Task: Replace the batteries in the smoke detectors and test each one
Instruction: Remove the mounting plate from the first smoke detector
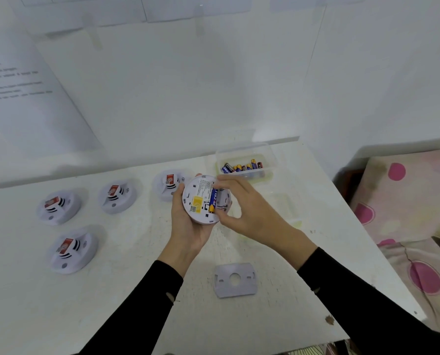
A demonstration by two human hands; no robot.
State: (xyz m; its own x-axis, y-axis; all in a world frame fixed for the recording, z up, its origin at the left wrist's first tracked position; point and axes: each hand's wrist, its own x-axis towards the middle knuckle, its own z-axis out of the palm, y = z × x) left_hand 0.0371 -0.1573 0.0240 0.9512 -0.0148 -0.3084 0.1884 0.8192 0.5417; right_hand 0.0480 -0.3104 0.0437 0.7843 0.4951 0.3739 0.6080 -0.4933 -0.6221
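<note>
My left hand (185, 226) cups a round white smoke detector (198, 201) from below, its back side turned up with a yellow label showing. A blue and gold battery (213, 201) lies in its open compartment. My right hand (244, 208) reaches in from the right, thumb and fingers pinched at the two ends of that battery. A flat grey mounting plate (235, 280) lies on the white table (137, 290) below my hands. A clear plastic tub (246, 161) at the back holds several batteries (243, 166).
Several other white smoke detectors sit face up with red tags: one (58, 208) at far left, one (116, 196) in the middle, one (169, 184) behind my left hand, one (73, 251) nearer. A pink patterned cloth (406, 213) lies past the table's right edge.
</note>
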